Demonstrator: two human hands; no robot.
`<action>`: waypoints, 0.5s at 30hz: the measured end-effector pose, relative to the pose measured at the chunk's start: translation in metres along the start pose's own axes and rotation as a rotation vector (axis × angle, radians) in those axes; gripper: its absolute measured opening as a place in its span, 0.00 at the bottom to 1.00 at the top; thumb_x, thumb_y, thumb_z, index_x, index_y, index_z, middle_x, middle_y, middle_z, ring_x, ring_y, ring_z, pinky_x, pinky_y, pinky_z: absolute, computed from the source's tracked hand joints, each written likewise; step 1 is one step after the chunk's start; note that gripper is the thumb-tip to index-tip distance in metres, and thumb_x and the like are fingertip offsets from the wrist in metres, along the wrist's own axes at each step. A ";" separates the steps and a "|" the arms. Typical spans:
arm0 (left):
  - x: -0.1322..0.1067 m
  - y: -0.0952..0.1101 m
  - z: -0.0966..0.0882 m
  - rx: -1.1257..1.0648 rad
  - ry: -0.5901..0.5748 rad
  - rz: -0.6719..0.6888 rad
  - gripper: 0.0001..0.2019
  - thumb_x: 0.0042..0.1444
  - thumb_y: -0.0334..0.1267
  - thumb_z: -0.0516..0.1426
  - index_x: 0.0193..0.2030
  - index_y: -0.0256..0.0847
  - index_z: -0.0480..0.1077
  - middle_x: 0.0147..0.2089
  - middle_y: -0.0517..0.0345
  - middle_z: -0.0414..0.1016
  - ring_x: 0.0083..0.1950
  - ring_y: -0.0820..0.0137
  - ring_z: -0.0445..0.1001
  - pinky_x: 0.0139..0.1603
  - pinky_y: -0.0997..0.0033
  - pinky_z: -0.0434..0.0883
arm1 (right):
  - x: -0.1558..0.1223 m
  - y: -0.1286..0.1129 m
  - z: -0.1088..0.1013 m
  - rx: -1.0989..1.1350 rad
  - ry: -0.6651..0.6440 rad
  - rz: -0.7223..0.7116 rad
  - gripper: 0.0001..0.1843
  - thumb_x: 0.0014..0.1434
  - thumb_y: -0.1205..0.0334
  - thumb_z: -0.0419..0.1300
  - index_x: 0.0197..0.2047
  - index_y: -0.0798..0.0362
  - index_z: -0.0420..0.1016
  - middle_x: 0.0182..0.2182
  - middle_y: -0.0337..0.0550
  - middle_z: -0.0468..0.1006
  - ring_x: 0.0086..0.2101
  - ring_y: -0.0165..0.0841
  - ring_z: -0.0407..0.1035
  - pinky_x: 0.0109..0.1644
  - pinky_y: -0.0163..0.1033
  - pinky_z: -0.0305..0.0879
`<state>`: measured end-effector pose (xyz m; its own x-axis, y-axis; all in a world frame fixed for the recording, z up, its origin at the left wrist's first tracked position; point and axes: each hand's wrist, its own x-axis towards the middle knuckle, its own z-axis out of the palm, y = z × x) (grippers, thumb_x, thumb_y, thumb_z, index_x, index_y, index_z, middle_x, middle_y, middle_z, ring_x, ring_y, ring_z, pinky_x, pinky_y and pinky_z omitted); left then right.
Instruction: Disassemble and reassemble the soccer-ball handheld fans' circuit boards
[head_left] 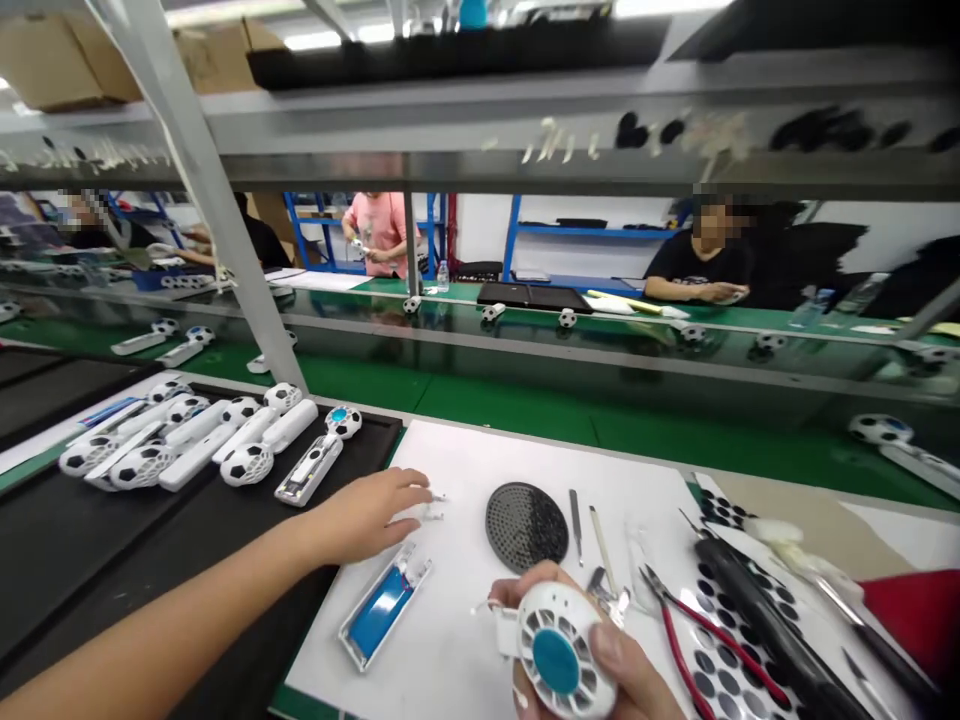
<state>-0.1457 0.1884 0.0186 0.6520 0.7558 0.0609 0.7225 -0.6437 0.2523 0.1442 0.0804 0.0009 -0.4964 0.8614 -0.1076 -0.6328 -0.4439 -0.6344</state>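
My right hand (637, 665) grips a white round fan head (559, 650) with a blue centre and slotted openings; thin wires stick out at its left side. My left hand (367, 515) hovers over the white sheet with thumb and fingers apart, nearest to some small clear parts (433, 515) at its fingertips. Just below that hand lies an open white handle shell (384, 610) with a blue battery in it. A round black dish (526, 527) with a dotted surface sits between the hands, partly filled with small dark bits.
Red-handled pliers (712, 640), a black screwdriver (772, 620) and tweezers (576, 525) lie to the right, beside sheets of black round stickers (724, 690). Football-patterned fans (247, 463) fill the black tray (225, 570) at left. A green conveyor (487, 400) runs behind; several people work beyond it.
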 end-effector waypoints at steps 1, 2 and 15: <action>0.014 0.003 0.004 -0.021 -0.013 -0.013 0.19 0.66 0.38 0.57 0.63 0.42 0.67 0.67 0.48 0.68 0.63 0.57 0.71 0.62 0.49 0.71 | 0.001 -0.001 0.002 -0.005 -0.035 -0.007 0.23 0.56 0.44 0.70 0.47 0.51 0.77 0.50 0.50 0.76 0.26 0.32 0.77 0.24 0.28 0.67; 0.025 0.006 0.008 -0.035 -0.025 -0.026 0.22 0.66 0.40 0.58 0.66 0.42 0.64 0.68 0.46 0.66 0.64 0.56 0.70 0.61 0.46 0.71 | 0.001 -0.001 0.002 -0.016 -0.064 -0.020 0.23 0.57 0.44 0.69 0.46 0.53 0.76 0.49 0.51 0.76 0.26 0.31 0.77 0.22 0.27 0.64; 0.029 0.015 0.016 -0.102 0.008 -0.143 0.14 0.65 0.43 0.60 0.53 0.38 0.72 0.51 0.51 0.75 0.50 0.62 0.76 0.54 0.52 0.74 | 0.010 0.007 -0.009 0.196 -0.019 -0.059 0.24 0.67 0.39 0.57 0.51 0.52 0.71 0.39 0.51 0.81 0.26 0.38 0.80 0.18 0.29 0.68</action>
<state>-0.1123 0.1983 0.0088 0.5425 0.8397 0.0248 0.7803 -0.5146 0.3555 0.1403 0.0885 -0.0115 -0.4647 0.8835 -0.0593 -0.7638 -0.4338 -0.4778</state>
